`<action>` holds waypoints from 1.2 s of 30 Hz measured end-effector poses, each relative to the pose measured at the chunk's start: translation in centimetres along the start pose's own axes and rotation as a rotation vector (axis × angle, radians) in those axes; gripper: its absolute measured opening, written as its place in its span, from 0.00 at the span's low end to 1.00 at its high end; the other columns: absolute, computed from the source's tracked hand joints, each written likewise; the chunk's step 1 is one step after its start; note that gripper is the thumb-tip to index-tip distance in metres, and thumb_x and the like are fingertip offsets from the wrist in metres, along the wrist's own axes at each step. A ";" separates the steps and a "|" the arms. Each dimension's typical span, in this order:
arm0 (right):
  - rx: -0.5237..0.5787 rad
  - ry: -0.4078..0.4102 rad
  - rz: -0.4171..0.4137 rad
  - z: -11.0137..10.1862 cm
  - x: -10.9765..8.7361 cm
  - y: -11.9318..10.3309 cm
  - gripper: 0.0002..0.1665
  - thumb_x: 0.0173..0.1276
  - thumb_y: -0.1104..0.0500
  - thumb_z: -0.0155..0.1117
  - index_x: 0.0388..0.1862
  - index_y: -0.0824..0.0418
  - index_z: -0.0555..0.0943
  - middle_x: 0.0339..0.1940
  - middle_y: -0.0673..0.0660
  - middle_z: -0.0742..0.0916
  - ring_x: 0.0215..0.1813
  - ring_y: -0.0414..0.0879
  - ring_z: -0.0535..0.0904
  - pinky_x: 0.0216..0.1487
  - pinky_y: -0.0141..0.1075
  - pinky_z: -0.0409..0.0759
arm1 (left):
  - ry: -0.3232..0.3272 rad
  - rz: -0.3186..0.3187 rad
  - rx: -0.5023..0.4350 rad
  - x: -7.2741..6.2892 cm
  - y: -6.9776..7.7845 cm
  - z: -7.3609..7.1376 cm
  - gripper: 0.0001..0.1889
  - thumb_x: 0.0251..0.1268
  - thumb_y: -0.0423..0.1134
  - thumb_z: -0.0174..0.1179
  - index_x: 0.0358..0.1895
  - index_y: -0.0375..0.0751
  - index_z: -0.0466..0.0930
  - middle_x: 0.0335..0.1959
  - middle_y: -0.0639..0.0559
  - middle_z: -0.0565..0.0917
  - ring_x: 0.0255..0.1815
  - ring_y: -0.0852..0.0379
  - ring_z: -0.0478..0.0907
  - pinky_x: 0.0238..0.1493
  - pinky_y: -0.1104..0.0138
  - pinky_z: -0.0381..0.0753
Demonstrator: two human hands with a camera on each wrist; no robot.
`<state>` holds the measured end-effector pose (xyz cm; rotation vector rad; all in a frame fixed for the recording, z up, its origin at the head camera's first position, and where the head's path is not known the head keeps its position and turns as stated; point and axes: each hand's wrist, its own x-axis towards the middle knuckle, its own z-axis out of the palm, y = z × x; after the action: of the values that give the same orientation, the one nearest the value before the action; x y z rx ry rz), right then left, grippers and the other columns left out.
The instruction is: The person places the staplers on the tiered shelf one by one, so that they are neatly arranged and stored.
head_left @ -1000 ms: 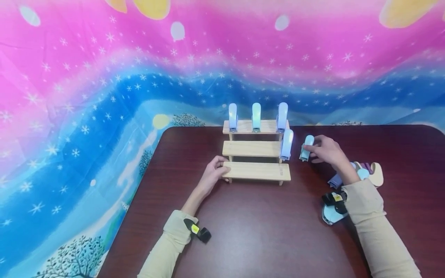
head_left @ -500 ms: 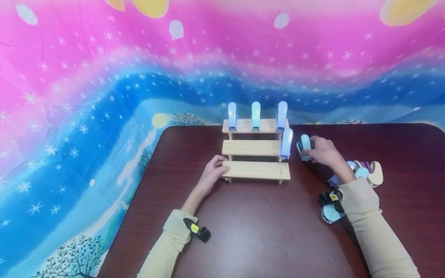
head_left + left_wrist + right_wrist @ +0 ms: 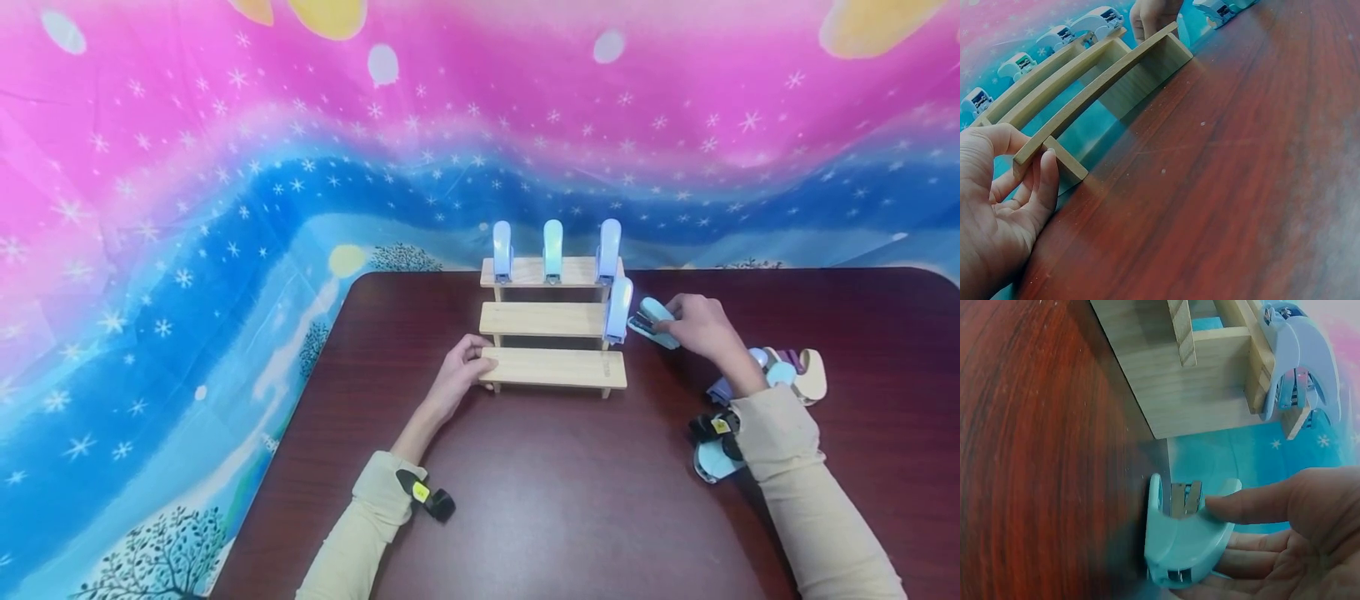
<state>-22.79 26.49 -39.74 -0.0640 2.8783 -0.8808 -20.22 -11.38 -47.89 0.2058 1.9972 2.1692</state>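
A three-tier wooden stand [image 3: 552, 367] stands on the table. At the left end of its lowest tier, my left hand [image 3: 459, 372] grips the board, fingers curled round the edge in the left wrist view. My right hand [image 3: 701, 325] pinches a light teal stapler [image 3: 1188, 540] between thumb and fingers, just right of the stand. The stapler lies turned sideways, its front toward the stand. Two bluish staplers and a mint-green stapler [image 3: 552, 252] stand upright on the top tier. A lavender stapler [image 3: 618, 310] stands at the right end of the middle tier.
Right of the stand, partly behind my right forearm, lie several staplers, among them a cream one [image 3: 812, 377] and a purple one [image 3: 720, 390]. A light blue stapler [image 3: 716, 461] lies nearer, under the wrist camera. A patterned cloth [image 3: 480, 125] hangs behind the table.
The teal stapler has moved slightly left with my right hand and turned from upright to sideways, front toward the stand. My left hand stays on the stand's lowest tier.
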 end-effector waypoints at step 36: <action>0.279 0.357 -0.003 -5.0 -4.9 -4.1 0.34 0.73 0.60 0.66 0.71 0.74 0.71 0.55 0.77 0.84 0.30 0.18 0.75 0.29 0.22 0.81 | -0.003 0.004 -0.013 0.0 0.1 -0.1 0.16 0.61 0.28 0.59 0.53 0.28 0.72 0.38 0.46 0.79 0.32 0.57 0.80 0.31 0.69 0.84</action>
<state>-18.56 26.22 -32.79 0.1289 3.0311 -1.4135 -20.28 -11.44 -47.78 0.2109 1.9826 2.1816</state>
